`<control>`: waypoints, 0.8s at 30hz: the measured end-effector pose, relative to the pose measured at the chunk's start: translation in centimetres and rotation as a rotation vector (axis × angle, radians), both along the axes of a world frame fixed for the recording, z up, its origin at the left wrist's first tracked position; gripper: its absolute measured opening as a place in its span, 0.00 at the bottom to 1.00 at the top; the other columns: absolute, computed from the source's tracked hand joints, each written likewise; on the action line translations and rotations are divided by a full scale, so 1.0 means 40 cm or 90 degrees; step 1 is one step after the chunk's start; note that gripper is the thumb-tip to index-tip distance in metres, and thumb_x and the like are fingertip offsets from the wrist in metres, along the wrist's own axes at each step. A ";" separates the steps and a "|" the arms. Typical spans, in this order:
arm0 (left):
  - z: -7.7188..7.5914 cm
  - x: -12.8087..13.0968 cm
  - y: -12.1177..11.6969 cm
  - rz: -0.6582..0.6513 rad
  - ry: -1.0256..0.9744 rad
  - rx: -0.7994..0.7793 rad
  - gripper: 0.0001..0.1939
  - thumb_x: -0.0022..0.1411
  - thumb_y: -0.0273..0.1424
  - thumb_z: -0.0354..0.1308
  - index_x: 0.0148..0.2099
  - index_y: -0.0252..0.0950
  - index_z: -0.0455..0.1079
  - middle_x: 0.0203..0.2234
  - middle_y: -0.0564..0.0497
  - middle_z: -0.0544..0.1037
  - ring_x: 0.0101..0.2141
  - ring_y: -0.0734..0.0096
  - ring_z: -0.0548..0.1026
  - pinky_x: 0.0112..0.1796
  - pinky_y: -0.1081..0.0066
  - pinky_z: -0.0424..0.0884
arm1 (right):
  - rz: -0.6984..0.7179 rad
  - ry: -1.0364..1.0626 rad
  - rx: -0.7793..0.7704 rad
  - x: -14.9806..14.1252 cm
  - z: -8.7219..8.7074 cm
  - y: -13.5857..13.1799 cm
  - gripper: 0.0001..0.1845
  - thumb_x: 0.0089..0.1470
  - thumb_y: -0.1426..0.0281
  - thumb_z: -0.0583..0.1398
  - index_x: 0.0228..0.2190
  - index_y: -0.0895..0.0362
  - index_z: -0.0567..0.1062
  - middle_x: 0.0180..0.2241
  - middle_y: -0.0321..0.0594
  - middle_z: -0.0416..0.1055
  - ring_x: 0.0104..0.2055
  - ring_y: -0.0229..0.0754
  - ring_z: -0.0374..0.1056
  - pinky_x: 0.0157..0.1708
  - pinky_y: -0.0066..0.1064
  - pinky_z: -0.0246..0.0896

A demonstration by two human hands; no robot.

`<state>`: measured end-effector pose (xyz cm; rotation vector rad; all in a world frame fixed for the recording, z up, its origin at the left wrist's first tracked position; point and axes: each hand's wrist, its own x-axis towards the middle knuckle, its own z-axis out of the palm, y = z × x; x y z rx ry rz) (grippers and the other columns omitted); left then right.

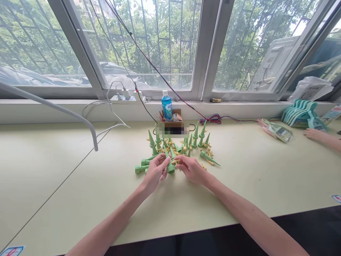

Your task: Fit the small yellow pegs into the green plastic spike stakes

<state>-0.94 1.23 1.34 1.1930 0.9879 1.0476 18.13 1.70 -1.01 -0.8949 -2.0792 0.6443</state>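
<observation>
My left hand grips a green plant watering spike, its wide ribbed end toward me and its point away. At the spike's side my right hand pinches a small yellow valve, close to or touching the spike; whether it sits in the spike I cannot tell. Just beyond my hands, more green spikes stand upright, such as one spike, among scattered small yellow valves. Another green spike lies right of my right hand. To the left, a lying spike rests near my left hand.
Behind the spikes stands a small cardboard box with a blue bottle. Coiled cable lies near the sill. A white tube juts in at left. Another person's hand is beside teal hangers at far right.
</observation>
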 end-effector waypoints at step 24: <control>-0.007 0.002 -0.008 -0.017 0.171 0.171 0.13 0.64 0.41 0.57 0.40 0.37 0.64 0.32 0.53 0.72 0.20 0.82 0.64 0.18 0.79 0.57 | 0.007 -0.026 -0.019 0.004 0.002 0.004 0.17 0.68 0.61 0.49 0.30 0.56 0.66 0.18 0.30 0.58 0.20 0.34 0.53 0.23 0.26 0.50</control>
